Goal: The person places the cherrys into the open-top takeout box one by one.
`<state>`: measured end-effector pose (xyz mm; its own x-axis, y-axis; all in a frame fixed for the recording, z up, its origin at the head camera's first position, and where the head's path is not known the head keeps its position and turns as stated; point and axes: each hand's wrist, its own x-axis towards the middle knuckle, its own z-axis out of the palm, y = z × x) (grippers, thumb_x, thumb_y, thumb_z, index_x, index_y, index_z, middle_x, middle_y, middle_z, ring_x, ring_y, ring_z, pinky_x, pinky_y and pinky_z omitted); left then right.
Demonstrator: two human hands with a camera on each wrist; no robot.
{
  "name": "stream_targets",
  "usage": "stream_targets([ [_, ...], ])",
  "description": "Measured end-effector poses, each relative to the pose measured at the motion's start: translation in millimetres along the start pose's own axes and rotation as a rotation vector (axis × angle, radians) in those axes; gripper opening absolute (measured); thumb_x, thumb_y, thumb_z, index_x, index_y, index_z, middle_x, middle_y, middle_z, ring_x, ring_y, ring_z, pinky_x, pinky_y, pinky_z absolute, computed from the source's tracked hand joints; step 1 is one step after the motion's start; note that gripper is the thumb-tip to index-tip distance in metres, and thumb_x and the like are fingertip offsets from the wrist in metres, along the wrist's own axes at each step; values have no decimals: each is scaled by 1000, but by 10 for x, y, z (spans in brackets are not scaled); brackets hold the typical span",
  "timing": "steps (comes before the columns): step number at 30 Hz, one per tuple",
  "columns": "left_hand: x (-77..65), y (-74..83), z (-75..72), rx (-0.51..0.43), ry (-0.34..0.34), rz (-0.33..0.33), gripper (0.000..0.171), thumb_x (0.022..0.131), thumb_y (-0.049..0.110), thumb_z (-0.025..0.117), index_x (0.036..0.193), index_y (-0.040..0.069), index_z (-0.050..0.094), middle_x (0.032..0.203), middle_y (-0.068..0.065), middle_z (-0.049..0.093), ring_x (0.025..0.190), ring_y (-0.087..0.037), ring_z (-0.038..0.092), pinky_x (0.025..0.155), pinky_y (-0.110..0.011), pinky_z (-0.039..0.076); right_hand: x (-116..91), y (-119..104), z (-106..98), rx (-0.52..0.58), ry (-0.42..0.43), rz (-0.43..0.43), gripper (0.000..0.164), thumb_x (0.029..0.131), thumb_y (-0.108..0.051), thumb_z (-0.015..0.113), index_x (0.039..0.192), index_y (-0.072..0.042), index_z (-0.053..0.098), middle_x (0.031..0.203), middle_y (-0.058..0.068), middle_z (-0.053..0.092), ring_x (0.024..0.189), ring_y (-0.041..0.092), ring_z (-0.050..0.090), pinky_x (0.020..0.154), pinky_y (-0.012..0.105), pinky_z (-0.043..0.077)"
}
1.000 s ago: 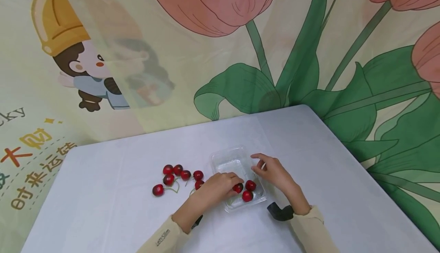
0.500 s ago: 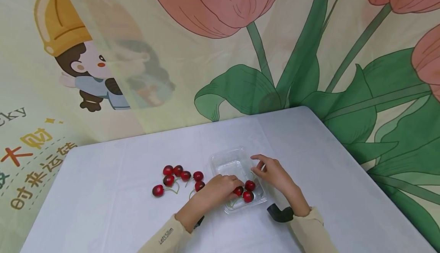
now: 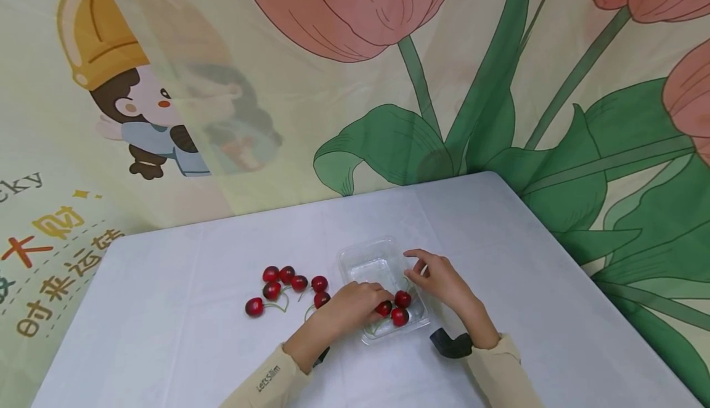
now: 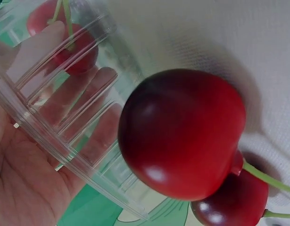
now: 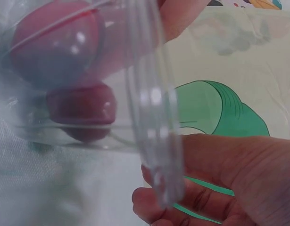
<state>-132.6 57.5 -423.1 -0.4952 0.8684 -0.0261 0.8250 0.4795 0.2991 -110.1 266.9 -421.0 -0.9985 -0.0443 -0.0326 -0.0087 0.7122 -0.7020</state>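
Observation:
A clear plastic box stands in the middle of the table with several red cherries in its near part. My left hand reaches over its left side and pinches one cherry inside. In the left wrist view that cherry shows through the box wall, between thumb and fingers. My right hand is at the box's right side, with loosely bent fingers. In the right wrist view its fingers lie close to the box rim; whether they touch it I cannot tell.
Left of the box, several more cherries with green stems lie on the white tabletop. A black wrist piece hangs at the right wrist. A printed cloth with tulips hangs behind the table.
My left hand shifted slightly right and toward me in the box earlier. The cherries in the box moved a little. My right hand stays almost in place.

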Motion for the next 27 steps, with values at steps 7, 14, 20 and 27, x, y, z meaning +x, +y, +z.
stream_targets([
  [7,-24,-11,7,3,43,10,31,84,19,78,114,13,72,107,0,71,93,-11,66,85,-22,53,-1,-24,14,-7,1,14,37,90,-9,68,125,1,60,78,4,59,67,15,52,59,25,50],
  [14,-69,-26,-17,39,115,46,33,84,22,78,115,12,71,108,0,71,96,-13,66,89,-24,52,-12,-23,17,-16,6,18,39,90,-9,69,126,1,59,79,5,59,68,16,52,61,26,53],
  [20,-183,-42,-91,88,179,69,33,83,21,79,114,13,70,110,0,70,101,-15,65,92,-30,52,-23,-13,16,-17,4,11,40,90,-8,69,127,1,59,80,5,59,67,16,52,61,25,53],
  [27,-402,-65,-245,112,217,-17,37,86,23,76,121,14,66,119,-2,67,111,-19,61,95,-37,51,-23,-30,23,-32,0,18,41,90,-8,69,128,0,58,81,5,60,68,16,52,61,25,52],
])
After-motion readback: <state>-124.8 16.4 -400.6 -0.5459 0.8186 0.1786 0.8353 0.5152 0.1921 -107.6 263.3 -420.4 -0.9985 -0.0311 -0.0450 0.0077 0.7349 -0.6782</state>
